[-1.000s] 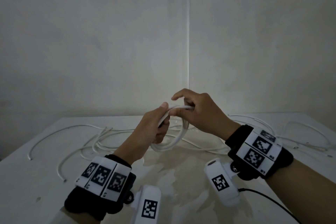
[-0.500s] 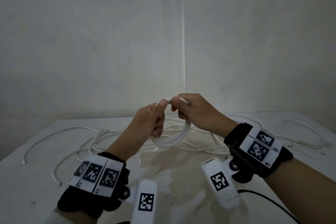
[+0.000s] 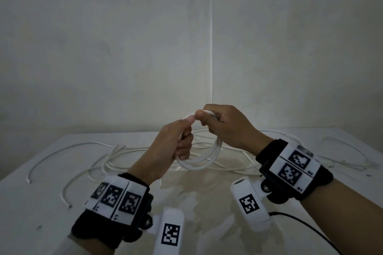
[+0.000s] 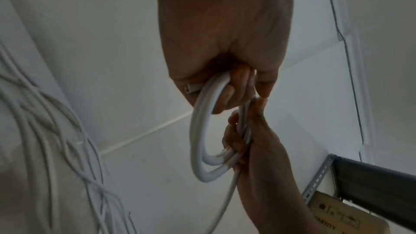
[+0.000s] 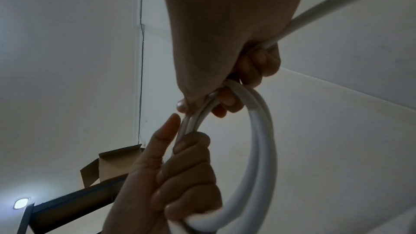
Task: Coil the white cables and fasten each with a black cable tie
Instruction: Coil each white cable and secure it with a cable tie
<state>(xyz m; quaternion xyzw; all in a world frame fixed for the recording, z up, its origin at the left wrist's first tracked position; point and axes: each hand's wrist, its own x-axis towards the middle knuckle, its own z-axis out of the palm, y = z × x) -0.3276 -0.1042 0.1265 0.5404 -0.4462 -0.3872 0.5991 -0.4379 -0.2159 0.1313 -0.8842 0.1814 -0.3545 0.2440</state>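
1. Table [image 3: 41,203]: white top, set against a pale wall; taken as the landmark for all positions below.
2. Loose white cables [image 3: 107,157]: several strands sprawled across the far half of the table, spreading out to its left and right edges. Also visible, blurred, along the left side of the left wrist view [image 4: 45,131].
3. Right hand [image 3: 230,128]: raised above the middle of the table, knuckles up. Fingers and thumb curled and clamped on the top of the coil. In the right wrist view [image 5: 225,42] one strand runs out from under the hand toward the upper right.
4. Left hand [image 3: 174,143]: also above the middle of the table, just beside the right hand, thumb tips nearly meeting. Fingers wrapped round the left side of the coil, thumb pressed along the strands [image 5: 171,175].
5. Coil [image 3: 201,161]: a small loop of white cable, a few turns, held clear of the table between the two hands and hanging below them. A cut end pokes out at the left palm [image 4: 188,89]. Strands lie side by side [image 5: 261,149].
6. Black cable ties: none located in any view.
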